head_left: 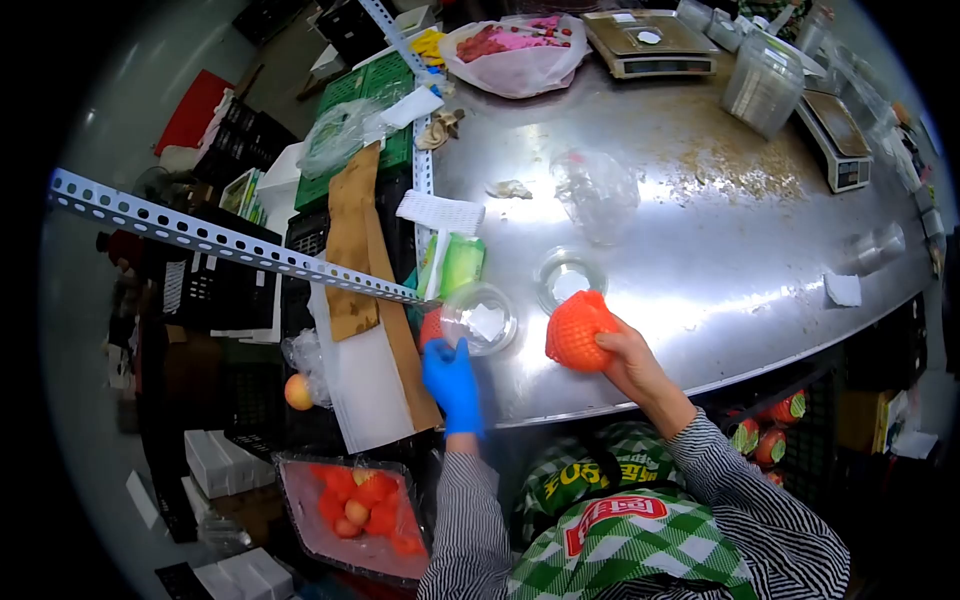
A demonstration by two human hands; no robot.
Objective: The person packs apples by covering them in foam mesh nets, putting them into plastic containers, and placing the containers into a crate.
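Your right hand [638, 368], bare, grips the ball [575, 342]: the thumb presses on its right side, and the fingers are largely hidden beneath. The ball is round, sheathed in orange foam net with a raised diamond mesh, and is at the near middle of the table [710, 325], just on the near side of the right tub [545, 274]; whether the two touch, you cannot tell from this view. Your left hand [452, 388], in smooth blue glove film, has its thumb and curled fingers at the near side of the left tub [509, 318]; whether they pinch it cannot be told. Both tubs are round, rigid and transparent, each showing a white patch within

The table is smooth, reflective steel, its near edge curving away to the right. Farther off are a crumpled transparent bag [600, 195], a scatter of brown crumbs [735, 170] and a boxy scale [650, 62]. A glossy green pack [464, 262] is just beyond the left tub, and a perforated metal rail [230, 245] slants in from the left, limiting your left hand's room on that side. Stiff brown card [352, 255] stretches beside the table's left edge. For your right hand, the broadest stretch of steel runs right from the ball to a white paper [843, 290] near the curved edge
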